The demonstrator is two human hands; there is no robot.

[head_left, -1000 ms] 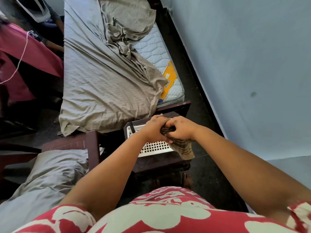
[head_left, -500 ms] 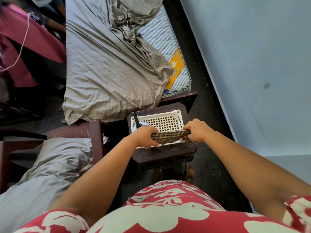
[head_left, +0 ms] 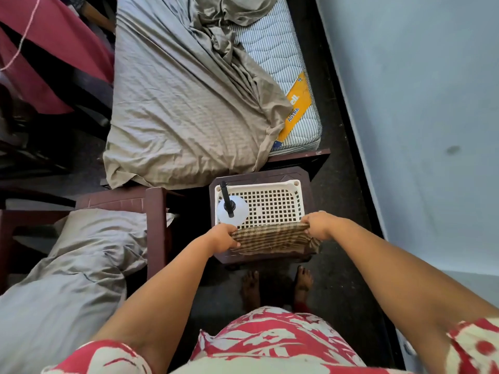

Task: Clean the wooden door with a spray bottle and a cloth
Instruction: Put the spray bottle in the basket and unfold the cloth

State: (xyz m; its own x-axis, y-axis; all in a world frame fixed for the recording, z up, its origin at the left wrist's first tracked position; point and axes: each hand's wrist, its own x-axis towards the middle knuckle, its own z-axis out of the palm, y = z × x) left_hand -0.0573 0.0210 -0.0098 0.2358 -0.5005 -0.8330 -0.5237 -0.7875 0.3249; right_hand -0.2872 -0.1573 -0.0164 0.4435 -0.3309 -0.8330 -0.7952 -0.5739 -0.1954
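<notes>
A brown checked cloth [head_left: 272, 238] is stretched flat between my two hands above the near edge of a white plastic basket [head_left: 272, 205]. My left hand [head_left: 222, 238] grips the cloth's left end and my right hand [head_left: 318, 225] grips its right end. A white spray bottle [head_left: 232, 210] with a black nozzle stands in the basket's left part, just beyond my left hand. The basket rests on a dark brown stool [head_left: 307, 174]. No wooden door shows in this view.
A bed [head_left: 189, 109] with a crumpled grey sheet lies beyond the stool. A dark red chair [head_left: 154, 211] with a grey pillow stands at the left. A pale blue wall [head_left: 418, 103] runs along the right. My bare feet stand on the dark floor [head_left: 340, 287].
My hands have moved apart and drawn the bunched cloth out flat between them. The view has tilted down, so the spray bottle in the basket shows fully.
</notes>
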